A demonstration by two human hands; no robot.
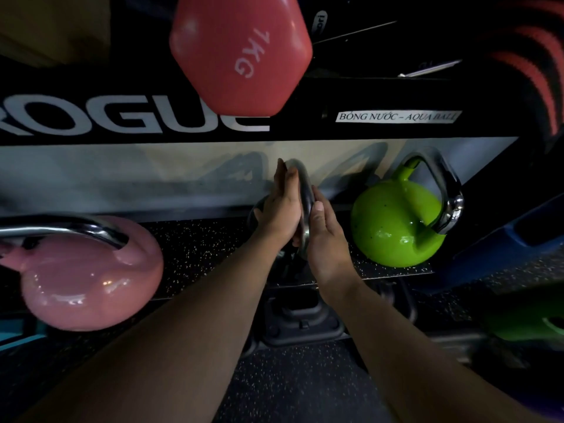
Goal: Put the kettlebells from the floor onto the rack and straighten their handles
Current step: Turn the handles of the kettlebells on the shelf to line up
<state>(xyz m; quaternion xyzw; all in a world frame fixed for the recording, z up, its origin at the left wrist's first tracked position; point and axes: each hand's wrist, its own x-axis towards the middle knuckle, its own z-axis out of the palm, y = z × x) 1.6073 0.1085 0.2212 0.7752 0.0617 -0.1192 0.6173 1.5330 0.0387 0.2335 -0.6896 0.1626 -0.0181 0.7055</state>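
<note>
At centre frame we see both hands pressed flat against a steel handle [305, 203], one on each side. The left hand [282, 206] lies against the handle's left face, fingers straight and pointing toward the top of the frame. The right hand [326, 239] lies against its right face, slightly lower, thumb up beside the metal. Neither grip is closed around the bar; we read both as open palms sandwiching it.

Between the palms the handle loop runs edge-on, its long axis going from lower centre toward the upper centre of the frame. The dark kettlebell [282, 267] it belongs to sits directly below the hands, on the speckled shelf [195, 248] of the rack, and is mostly hidden by the wrists and poorly lit. Both hands are equally close to the handle; we judge that a twist with the two palms would turn it to line up with its neighbours.

At right of centre a green kettlebell [393, 227] stands on the same shelf, glossy, its chrome handle angled toward the right. At lower left a pink kettlebell [91, 279], also glossy, shows its chrome handle lying across the frame. Above, a red dumbbell [241, 53] marked 1KG overhangs the lettered rack beam [134, 117]. At lower right another green shape is too dim to identify.
</note>
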